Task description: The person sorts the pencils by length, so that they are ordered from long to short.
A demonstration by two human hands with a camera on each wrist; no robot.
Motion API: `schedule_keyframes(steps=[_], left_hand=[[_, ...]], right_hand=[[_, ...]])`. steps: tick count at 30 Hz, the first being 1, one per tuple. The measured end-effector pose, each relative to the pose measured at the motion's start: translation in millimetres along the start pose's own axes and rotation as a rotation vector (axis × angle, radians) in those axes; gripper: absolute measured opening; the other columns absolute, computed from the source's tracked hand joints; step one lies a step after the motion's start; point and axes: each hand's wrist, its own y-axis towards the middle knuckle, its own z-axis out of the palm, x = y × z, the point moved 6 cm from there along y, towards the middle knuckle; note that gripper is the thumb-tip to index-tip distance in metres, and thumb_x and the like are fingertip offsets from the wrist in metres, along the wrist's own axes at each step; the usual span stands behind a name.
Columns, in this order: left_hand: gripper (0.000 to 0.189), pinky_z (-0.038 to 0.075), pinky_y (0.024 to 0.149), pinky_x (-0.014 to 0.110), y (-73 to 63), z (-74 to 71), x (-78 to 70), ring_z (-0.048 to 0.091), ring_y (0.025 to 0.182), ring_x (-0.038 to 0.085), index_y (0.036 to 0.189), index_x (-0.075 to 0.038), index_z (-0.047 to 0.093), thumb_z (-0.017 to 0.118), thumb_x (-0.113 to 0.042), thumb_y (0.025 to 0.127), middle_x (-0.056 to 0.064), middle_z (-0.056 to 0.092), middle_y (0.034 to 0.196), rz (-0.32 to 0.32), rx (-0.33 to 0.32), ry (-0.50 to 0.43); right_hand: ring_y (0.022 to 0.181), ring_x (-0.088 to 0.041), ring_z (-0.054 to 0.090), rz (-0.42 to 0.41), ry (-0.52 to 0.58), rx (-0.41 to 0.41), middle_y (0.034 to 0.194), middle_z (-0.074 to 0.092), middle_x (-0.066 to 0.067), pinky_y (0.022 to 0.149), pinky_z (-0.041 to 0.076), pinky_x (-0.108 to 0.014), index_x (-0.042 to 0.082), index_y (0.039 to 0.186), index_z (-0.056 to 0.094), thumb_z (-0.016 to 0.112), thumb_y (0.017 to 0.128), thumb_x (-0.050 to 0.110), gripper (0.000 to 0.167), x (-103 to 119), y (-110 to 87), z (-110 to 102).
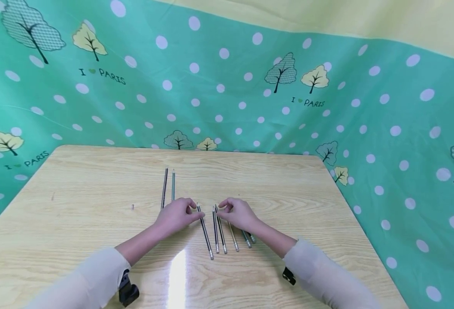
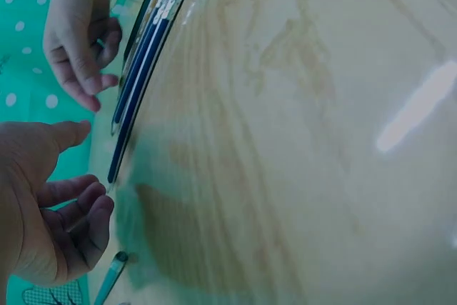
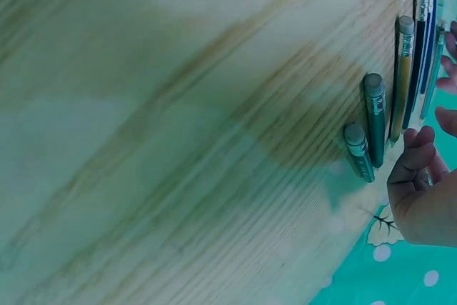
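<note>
Several pencils with eraser ends toward me lie in a loose row on the table. My left hand (image 1: pixel 177 216) hovers at the tip of the leftmost dark striped pencil (image 1: pixel 206 236), its thumb and fingers apart in the left wrist view. My right hand (image 1: pixel 240 214) is by the tips of two dark pencils (image 1: pixel 216 234), fingers loosely bent with a gap to the thumb. Under and beside that hand lie a tan pencil (image 1: pixel 233 237) and a green pencil (image 1: pixel 246 239), with another dark green pencil (image 3: pixel 358 153) at the row's end. Neither hand visibly grips anything.
Beyond my left hand, a dark pencil (image 1: pixel 164 189) and a teal pencil (image 1: pixel 173 185) lie apart from the row. A tiny scrap (image 1: pixel 132 207) sits on the wooden table (image 1: pixel 95 180). Green dotted cloth (image 1: pixel 219 86) hangs behind the table and along its right side.
</note>
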Motion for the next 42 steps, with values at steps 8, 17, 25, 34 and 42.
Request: schedule_keyframes(steps=[8, 17, 25, 34, 42], left_hand=[[0.037, 0.039, 0.048, 0.026, -4.1, 11.3, -3.1, 0.048, 0.056, 0.011, 0.096, -0.01, 0.068, 0.072, -0.042, 0.077, -0.003, 0.057, 0.068, 0.022, -0.044, 0.048], [0.039, 0.035, 0.044, 0.025, -4.5, 13.9, -6.1, 0.044, 0.054, 0.012, 0.095, -0.011, 0.068, 0.073, -0.045, 0.075, -0.002, 0.051, 0.069, 0.031, -0.082, 0.1], [0.052, 0.037, 0.044, 0.027, 0.1, 18.5, -7.9, 0.046, 0.056, 0.014, 0.104, -0.011, 0.065, 0.071, -0.052, 0.074, 0.0, 0.054, 0.075, 0.033, -0.083, 0.193], [0.045, 0.038, 0.044, 0.026, 2.7, 19.7, -9.0, 0.047, 0.056, 0.015, 0.107, -0.005, 0.064, 0.071, -0.036, 0.076, 0.003, 0.055, 0.079, 0.023, -0.056, 0.146], [0.043, 0.039, 0.047, 0.024, 3.4, 18.9, -8.1, 0.047, 0.056, 0.015, 0.113, 0.001, 0.06, 0.068, -0.022, 0.078, 0.011, 0.06, 0.092, 0.016, -0.033, 0.031]], right_hand=[[0.062, -0.009, 0.05, -0.016, -0.033, -0.002, 0.082, 0.061, -0.001, 0.049, 0.041, -0.018, 0.006, 0.108, 0.065, 0.068, 0.084, 0.022, 0.029, 2.2, -2.8, 2.6], [0.055, -0.008, 0.044, -0.034, -0.075, 0.002, 0.075, 0.057, 0.001, 0.046, 0.036, -0.017, 0.005, 0.108, 0.065, 0.068, 0.084, 0.022, 0.03, 0.7, -3.7, 7.4], [0.053, -0.006, 0.044, -0.036, -0.116, -0.015, 0.071, 0.056, 0.004, 0.047, 0.036, -0.017, 0.006, 0.109, 0.065, 0.07, 0.083, 0.024, 0.032, -0.6, -4.2, 10.0], [0.051, -0.005, 0.044, -0.068, -0.183, -0.024, 0.066, 0.055, 0.005, 0.046, 0.036, -0.018, 0.005, 0.109, 0.064, 0.07, 0.082, 0.022, 0.032, 4.4, -4.6, 12.6], [0.05, -0.004, 0.045, -0.079, -0.202, -0.02, 0.065, 0.056, 0.006, 0.045, 0.037, -0.017, 0.005, 0.111, 0.064, 0.069, 0.082, 0.02, 0.032, 9.5, -5.0, 16.7]])
